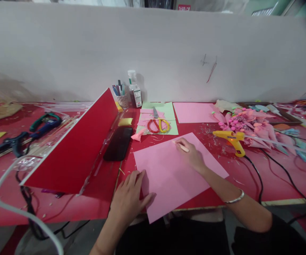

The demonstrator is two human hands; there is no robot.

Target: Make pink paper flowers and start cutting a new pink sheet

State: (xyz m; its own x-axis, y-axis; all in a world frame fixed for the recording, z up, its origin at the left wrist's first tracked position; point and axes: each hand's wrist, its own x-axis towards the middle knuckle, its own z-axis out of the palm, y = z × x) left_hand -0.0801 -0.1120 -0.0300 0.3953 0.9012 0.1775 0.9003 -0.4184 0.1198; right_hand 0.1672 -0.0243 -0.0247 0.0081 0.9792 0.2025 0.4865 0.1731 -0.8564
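A large pink sheet of paper (166,177) lies at an angle on the red table in front of me. My right hand (191,153) is over its upper part, closed in a writing grip around a short, pale, pen-like stick (184,147). The stick's tip points to the upper left, near the paper's far edge; its exact kind is unclear. At the paper's left edge rests my left hand (130,193), fingers apart and thumb lying on the sheet. Beyond the paper, scissors (158,124) with red and yellow handles lie on pale green paper (173,129).
A red board (75,148) leans up on the left beside a black phone (118,143). At the right are a yellow glue gun (232,140) with a cord and a pile of pink paper pieces (248,122). Behind stand a pen cup (122,101) and a bottle (135,92).
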